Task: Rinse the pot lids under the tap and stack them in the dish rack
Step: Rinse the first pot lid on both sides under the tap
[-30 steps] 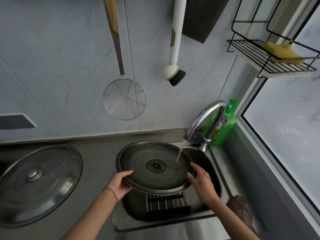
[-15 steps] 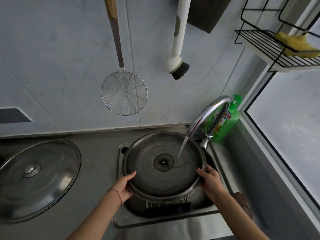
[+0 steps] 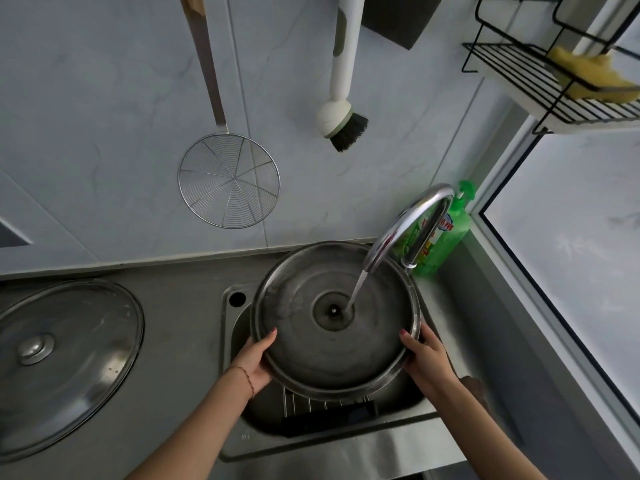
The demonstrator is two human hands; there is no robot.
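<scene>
- Pot lid (image 3: 294,341) held over the sink (image 3: 231,317), underside up and tipped a little toward the camera, presumably so water sheets off the near rim.
- Stream from the tap (image 3: 408,223) landing just right of the central recess, near the small rivet; likely kept there so water spreads outward over the whole inner face.
- Left hand (image 3: 254,363) closed on the near-left rim, thumb lying over the edge onto the inner face, other fingers hidden underneath.
- Right hand (image 3: 424,358) closed on the near-right rim in the same way, thumb tip on the edge, remaining fingers out of sight below.
- Opposite grips on the rim, probably for steadying a wide, wet disc and for turning it under the flow.
- Slatted rack (image 3: 325,401) showing just below the lid's near edge inside the basin; mostly covered, so unclear whether this is the dish rack meant.
- Second lid (image 3: 65,358) knob up on the counter to the left, well apart, cut off by the frame edge; rinsed or not, impossible to tell.
- Green soap bottle (image 3: 446,237) behind the spout, label partly masked.
- Knob of the held lid and the sink drain hidden entirely.
</scene>
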